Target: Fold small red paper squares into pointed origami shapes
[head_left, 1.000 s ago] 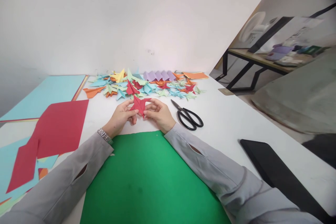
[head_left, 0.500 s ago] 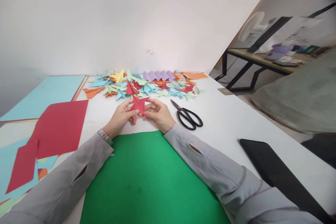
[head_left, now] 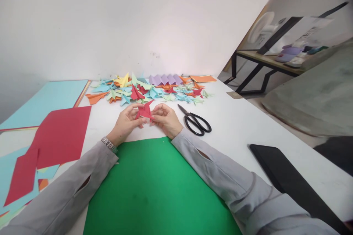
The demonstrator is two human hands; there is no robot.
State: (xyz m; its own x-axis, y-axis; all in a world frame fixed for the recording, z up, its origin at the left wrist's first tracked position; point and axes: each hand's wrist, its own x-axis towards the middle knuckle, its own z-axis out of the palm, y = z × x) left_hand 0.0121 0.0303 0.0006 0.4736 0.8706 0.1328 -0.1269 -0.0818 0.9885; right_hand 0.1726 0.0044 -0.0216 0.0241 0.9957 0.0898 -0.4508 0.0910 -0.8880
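Between my two hands is a small red folded-paper star [head_left: 145, 111], held up above the white table just past the green sheet [head_left: 154, 187]. My left hand [head_left: 125, 123] pinches its left side between thumb and fingers. On the other side, my right hand [head_left: 167, 120] grips the right part with thumb and forefinger. Some of the star's points are hidden behind my fingers. A pair of black-handled scissors [head_left: 197, 122] lies to the right of my right hand, its blades pointing away to the left.
Behind my hands, a heap of folded paper pieces [head_left: 127, 90] in several colours lies along the wall. Red sheets [head_left: 64, 136] and blue sheets [head_left: 55, 95] cover the left side. A long black object [head_left: 292, 180] rests on the table at right.
The red star has turned and tilted between my fingers, and my right fingers have shifted their hold. The view has moved slightly; the scissors and papers lie as before.
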